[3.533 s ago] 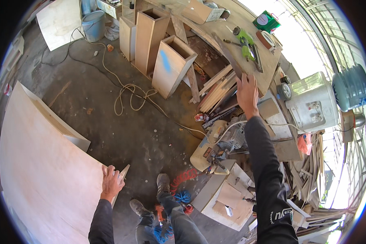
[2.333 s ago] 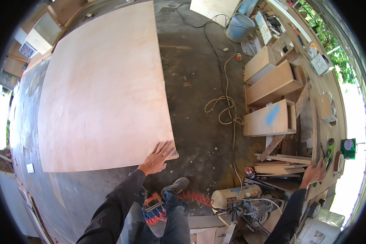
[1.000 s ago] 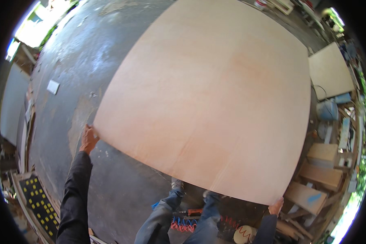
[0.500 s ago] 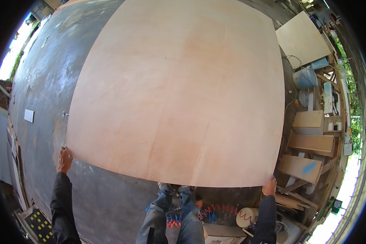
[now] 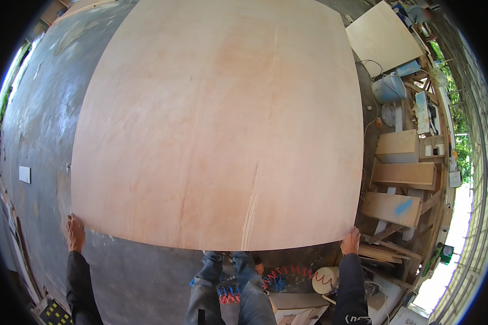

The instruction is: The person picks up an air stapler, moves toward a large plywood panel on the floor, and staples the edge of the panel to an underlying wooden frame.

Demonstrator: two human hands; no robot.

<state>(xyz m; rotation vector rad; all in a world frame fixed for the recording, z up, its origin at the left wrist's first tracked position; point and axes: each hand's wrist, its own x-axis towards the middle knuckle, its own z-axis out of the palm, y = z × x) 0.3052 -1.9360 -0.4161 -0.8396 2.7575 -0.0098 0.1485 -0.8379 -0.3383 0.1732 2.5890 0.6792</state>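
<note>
Over the grey floor, a broad wood sheet fills most of the view, its far end running out of frame. Wooden boxes stand beyond its right edge. The left hand pinches the near left corner, the right hand the near right; fingers underneath are hidden. The wide hold presumably shares the load and limits twist. The sheet lies between and ahead of both grips, extending away from the person.
</note>
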